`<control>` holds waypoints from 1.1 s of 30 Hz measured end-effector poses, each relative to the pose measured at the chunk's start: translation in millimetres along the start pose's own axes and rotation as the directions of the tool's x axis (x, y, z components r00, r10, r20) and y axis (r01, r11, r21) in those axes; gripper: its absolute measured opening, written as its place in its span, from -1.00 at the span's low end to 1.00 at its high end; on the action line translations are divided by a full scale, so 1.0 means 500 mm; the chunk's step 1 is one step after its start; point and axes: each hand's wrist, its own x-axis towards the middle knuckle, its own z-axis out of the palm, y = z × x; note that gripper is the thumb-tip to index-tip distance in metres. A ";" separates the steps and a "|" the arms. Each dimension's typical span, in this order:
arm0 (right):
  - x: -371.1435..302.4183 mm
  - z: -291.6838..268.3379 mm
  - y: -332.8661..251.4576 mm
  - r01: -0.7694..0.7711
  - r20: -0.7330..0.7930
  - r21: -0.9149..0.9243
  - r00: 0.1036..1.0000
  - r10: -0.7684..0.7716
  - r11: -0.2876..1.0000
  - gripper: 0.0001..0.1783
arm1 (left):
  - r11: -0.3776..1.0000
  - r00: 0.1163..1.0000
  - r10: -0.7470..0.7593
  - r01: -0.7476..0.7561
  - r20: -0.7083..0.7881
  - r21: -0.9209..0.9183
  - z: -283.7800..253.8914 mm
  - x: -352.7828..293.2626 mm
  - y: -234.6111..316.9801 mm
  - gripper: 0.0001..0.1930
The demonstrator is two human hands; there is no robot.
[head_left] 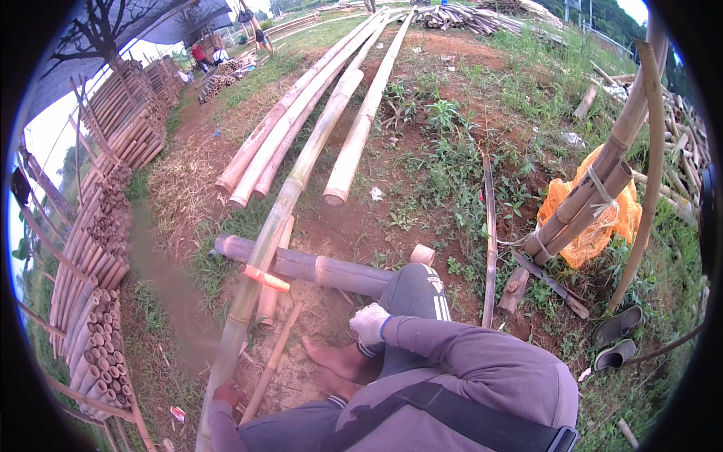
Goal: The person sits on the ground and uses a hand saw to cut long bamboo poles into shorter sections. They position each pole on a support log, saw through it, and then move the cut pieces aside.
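Note:
A long greenish bamboo pole (pixel 242 310) runs from my left side away from me, resting across a thick bamboo log (pixel 331 273) on the ground. My bare left hand (pixel 228 393) is at the near part of this pole, fingers curled against its right side and partly hidden. A short orange stick-like piece (pixel 266 278) lies across the pole; its exact kind is unclear. My right hand (pixel 369 324), in a white glove, is closed above my bare foot, and whatever it may hold does not show. Beside the pole lies a thin bamboo strip (pixel 273 360) on the soil.
Several long bamboo poles (pixel 369 120) stretch ahead. Stacked bamboo (pixel 94 354) lines the left. To the right, upright poles (pixel 587 200) stand tied beside an orange mesh bag (pixel 595 215). Dark slip-on shoes (pixel 616 354) lie on the grass. People (pixel 202 58) are far off.

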 end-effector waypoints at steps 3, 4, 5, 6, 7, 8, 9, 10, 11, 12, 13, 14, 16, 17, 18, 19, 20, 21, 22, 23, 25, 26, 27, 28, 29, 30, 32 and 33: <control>-0.001 0.007 0.007 -0.007 0.004 -0.011 1.000 0.007 1.000 -0.72 | 1.000 1.000 0.011 -0.011 -0.003 0.018 0.003 0.001 0.016 -0.15; 0.000 0.007 0.005 -0.003 -0.001 -0.008 1.000 0.003 1.000 -0.72 | 1.000 1.000 -0.002 0.002 0.009 0.006 0.001 0.000 0.012 -0.15; 0.002 0.008 0.004 0.001 -0.007 -0.006 1.000 -0.001 1.000 -0.71 | 1.000 1.000 -0.014 0.014 0.020 -0.005 -0.001 0.000 0.009 -0.15; 0.005 0.013 0.003 0.006 -0.022 -0.006 1.000 -0.006 1.000 -0.71 | 0.999 0.999 -0.026 0.027 0.032 -0.017 -0.003 -0.002 0.005 -0.15; 0.007 0.023 0.008 0.004 -0.035 -0.007 0.999 -0.005 1.000 -0.71 | 1.000 0.999 -0.020 0.020 0.030 -0.012 -0.003 -0.001 0.011 -0.15; 0.009 0.034 0.013 0.003 -0.049 -0.009 0.999 -0.003 1.000 -0.70 | 1.000 1.000 -0.013 0.013 0.028 -0.007 -0.003 -0.001 0.017 -0.15; 0.010 0.043 0.017 -0.005 -0.058 -0.008 0.998 0.004 1.000 -0.70 | 1.000 1.000 -0.005 0.005 0.027 -0.003 -0.003 0.000 0.023 -0.15; 0.012 0.048 0.016 -0.007 -0.068 -0.006 0.998 0.007 1.000 -0.70 | 1.000 1.000 -0.003 0.003 0.025 -0.004 -0.004 -0.002 0.022 -0.15; 0.014 0.052 0.017 -0.010 -0.079 -0.004 0.997 0.010 1.000 -0.71 | 1.000 1.000 0.001 0.000 0.023 -0.005 -0.005 -0.003 0.022 -0.15; 0.014 0.053 0.018 -0.014 -0.072 -0.007 0.997 0.014 1.000 -0.71 | 1.000 1.000 0.005 -0.005 0.022 -0.006 -0.005 -0.002 0.023 -0.16; 0.014 0.046 0.013 -0.013 -0.063 -0.009 0.998 0.012 1.000 -0.71 | 1.000 1.000 0.003 -0.003 0.015 -0.007 -0.005 -0.005 0.017 -0.16; 0.013 0.038 0.009 -0.012 -0.055 -0.011 0.998 0.011 1.000 -0.71 | 1.000 1.000 0.002 -0.002 0.009 -0.007 -0.004 -0.008 0.011 -0.17; 0.007 0.016 0.003 0.004 -0.025 -0.003 1.000 -0.004 1.000 -0.71 | 1.000 1.000 0.002 -0.002 0.002 -0.009 -0.004 -0.011 0.008 -0.18; 0.005 0.010 0.002 0.010 -0.010 0.000 1.000 -0.010 1.000 -0.71 | 1.000 1.000 0.002 -0.002 0.002 -0.011 -0.005 -0.011 0.009 -0.18; 0.006 0.013 0.003 0.009 -0.015 0.000 1.000 -0.009 1.000 -0.71 | 1.000 1.000 0.001 -0.001 0.002 -0.012 -0.007 -0.013 0.010 -0.19; 0.003 0.017 0.008 0.001 -0.019 -0.001 1.000 -0.001 1.000 -0.72 | 1.000 1.000 -0.009 0.010 0.021 -0.030 -0.010 -0.012 0.023 -0.18; 0.002 0.016 0.008 -0.001 -0.024 -0.003 1.000 0.001 1.000 -0.72 | 0.998 0.999 -0.024 0.026 0.037 -0.050 -0.013 -0.016 0.029 -0.18; 0.000 0.009 0.007 0.000 0.003 -0.003 1.000 0.000 1.000 -0.72 | 0.997 0.998 -0.039 0.043 0.053 -0.069 -0.016 -0.021 0.035 -0.18; -0.007 -0.012 0.002 0.002 0.029 -0.001 1.000 -0.002 1.000 -0.72 | 0.997 0.998 -0.039 0.043 0.050 -0.071 -0.018 -0.025 0.038 -0.17; -0.010 -0.023 -0.001 0.005 0.055 0.002 0.998 -0.005 1.000 -0.72 | 0.996 0.998 -0.039 0.043 0.047 -0.072 -0.021 -0.030 0.042 -0.17; -0.009 -0.018 0.000 0.003 0.041 0.001 0.999 -0.003 1.000 -0.72 | 0.996 0.998 -0.040 0.043 0.045 -0.078 -0.023 -0.033 0.046 -0.16; -0.010 -0.017 0.001 0.001 0.034 0.001 0.999 -0.001 1.000 -0.73 | 0.996 0.998 -0.040 0.044 0.046 -0.082 -0.024 -0.033 0.048 -0.16; -0.012 -0.019 0.002 0.001 0.030 0.000 1.000 -0.001 1.000 -0.73 | 0.995 0.998 -0.040 0.044 0.047 -0.086 -0.024 -0.032 0.049 -0.16; -0.013 -0.022 -0.001 0.006 0.025 0.001 1.000 -0.006 1.000 -0.73 | 0.997 0.999 -0.036 0.038 0.034 -0.071 -0.022 -0.030 0.041 -0.17; -0.013 -0.024 -0.003 0.010 0.021 0.002 1.000 -0.010 1.000 -0.73 | 0.998 0.999 -0.032 0.033 0.022 -0.057 -0.019 -0.028 0.033 -0.18; -0.010 -0.020 -0.003 0.012 0.010 -0.002 1.000 -0.012 1.000 -0.73 | 0.999 1.000 -0.027 0.028 0.010 -0.043 -0.017 -0.025 0.026 -0.19; -0.005 -0.007 0.001 0.011 -0.011 -0.010 1.000 -0.011 1.000 -0.73 | 0.999 1.000 -0.021 0.021 0.014 -0.034 -0.013 -0.015 0.014 -0.16; -0.004 -0.004 0.001 0.011 -0.017 -0.010 1.000 -0.011 1.000 -0.73 | 0.999 1.000 -0.019 0.019 0.015 -0.030 -0.012 -0.012 0.008 -0.15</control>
